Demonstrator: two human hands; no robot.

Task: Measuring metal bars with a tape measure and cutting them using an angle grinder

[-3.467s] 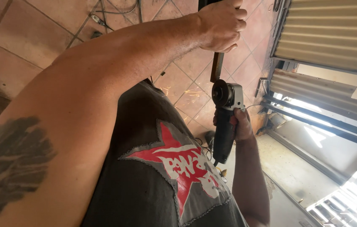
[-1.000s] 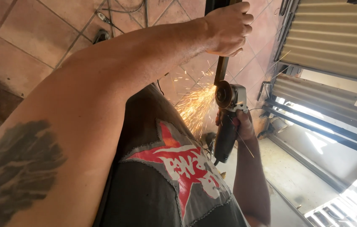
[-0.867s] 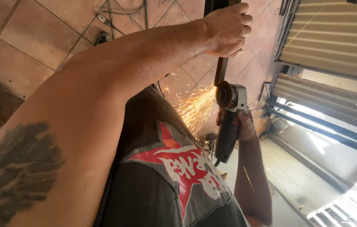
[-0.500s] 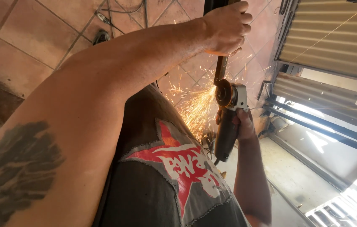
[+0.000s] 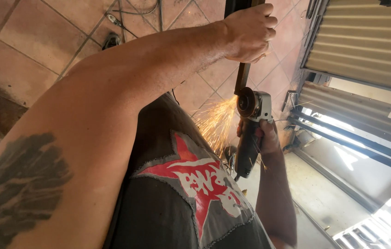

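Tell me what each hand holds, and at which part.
The left hand grips the dark flat metal bar near its upper end. The right hand holds the grey angle grinder by its body.

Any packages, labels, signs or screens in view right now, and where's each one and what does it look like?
No packages, signs or screens show.
Shirt print: on the person's dark shirt, low in the middle, a red star with white lettering across it.
Grinder: in the right hand, black body with grey head; any label is too small to tell.
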